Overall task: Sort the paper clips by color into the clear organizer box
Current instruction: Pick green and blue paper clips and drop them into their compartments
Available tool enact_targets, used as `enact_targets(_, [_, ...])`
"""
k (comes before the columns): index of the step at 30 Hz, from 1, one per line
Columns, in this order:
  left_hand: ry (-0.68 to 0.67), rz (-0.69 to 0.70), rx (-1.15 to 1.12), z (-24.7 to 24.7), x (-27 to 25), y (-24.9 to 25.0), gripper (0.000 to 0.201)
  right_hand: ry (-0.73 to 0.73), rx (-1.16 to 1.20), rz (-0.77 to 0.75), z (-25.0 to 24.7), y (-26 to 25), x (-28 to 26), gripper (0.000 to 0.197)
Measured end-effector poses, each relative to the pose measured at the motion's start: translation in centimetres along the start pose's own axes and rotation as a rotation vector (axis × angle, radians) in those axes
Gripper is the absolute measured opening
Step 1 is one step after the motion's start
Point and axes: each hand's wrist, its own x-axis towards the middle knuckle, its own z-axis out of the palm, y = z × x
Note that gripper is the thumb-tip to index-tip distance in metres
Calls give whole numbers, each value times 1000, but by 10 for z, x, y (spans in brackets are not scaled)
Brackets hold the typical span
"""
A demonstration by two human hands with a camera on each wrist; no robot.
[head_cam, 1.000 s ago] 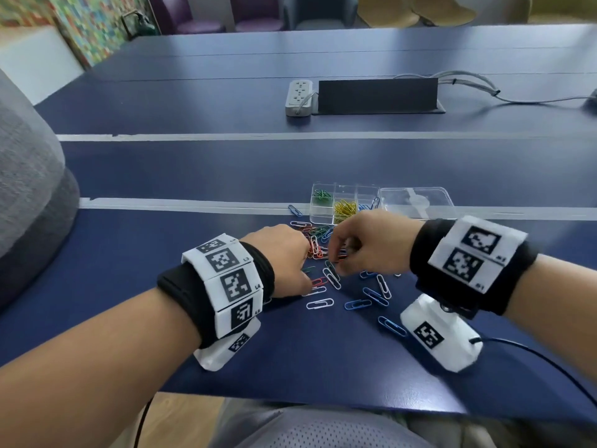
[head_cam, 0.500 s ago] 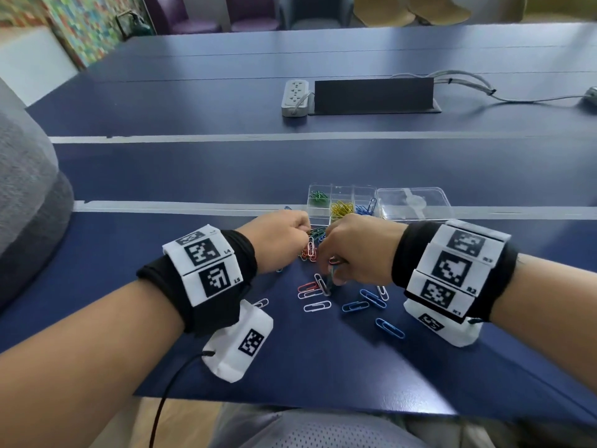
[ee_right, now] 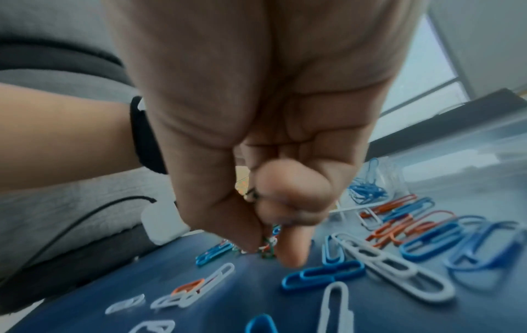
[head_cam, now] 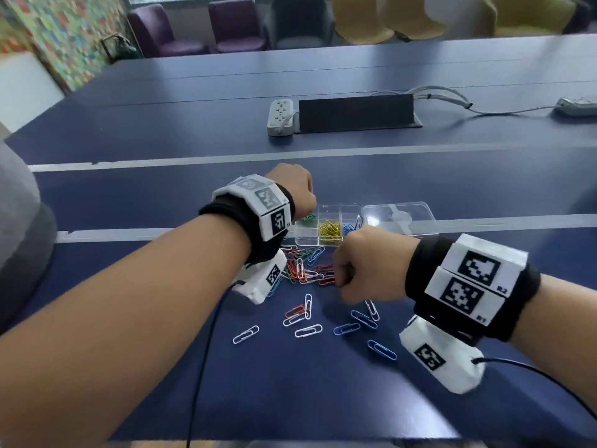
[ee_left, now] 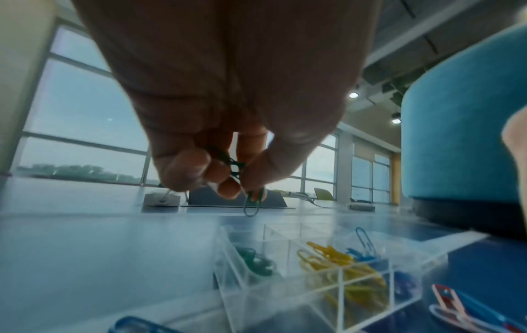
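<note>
A green paper clip (ee_left: pixel 252 204) dangles from the left hand's (head_cam: pixel 295 189) pinching fingertips above the organizer box's (head_cam: pixel 339 210) left edge; the right hand (head_cam: pixel 368 266) pinches clips over the pile (head_cam: pixel 307 270).

You see one clear organizer box (head_cam: pixel 339 221) w/ three filled compartments: green, yellow, blue. Two power strips (head_cam: pixel 280 117); loose clips too tangled to count.

left hand (head_cam: pixel 295 189) above organizer box (head_cam: pixel 339 226) | right hand (head_cam: pixel 365 266) fisted at clip pile (head_cam: pixel 307 270)
</note>
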Motion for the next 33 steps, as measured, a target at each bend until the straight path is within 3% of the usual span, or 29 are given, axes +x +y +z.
enact_targets(3, [-53, 37, 104, 3, 4, 8, 23, -82, 62, 82, -2, 5, -4, 4])
enact_targets(6, [-90, 78, 168, 5, 4, 12, 22, -128, 140, 153, -11, 12, -4, 15])
enact_targets(10, [-57, 95, 167, 5, 4, 11, 23, -35, 205, 200, -29, 23, 9, 28])
enact_targets(16, [-7, 104, 74, 2, -2, 1, 35, 126, 284, 274, -60, 20, 46, 27])
enact_targets(21, [29, 58, -126, 2, -8, -16, 51, 131, 157, 324, -62, 8, 81, 27])
enact_targets(26, [-59, -38, -492, 5, -20, -28, 78, 152, -19, 386, -53, 15, 128, 25])
enact_targets(30, [-76, -2, -552, 7, -28, -32, 79, 101, -195, 390, -45, 8, 141, 26])
enact_targets(33, [-76, 15, -556, 7, -33, -34, 75, 150, -138, 352, -50, -7, 125, 9])
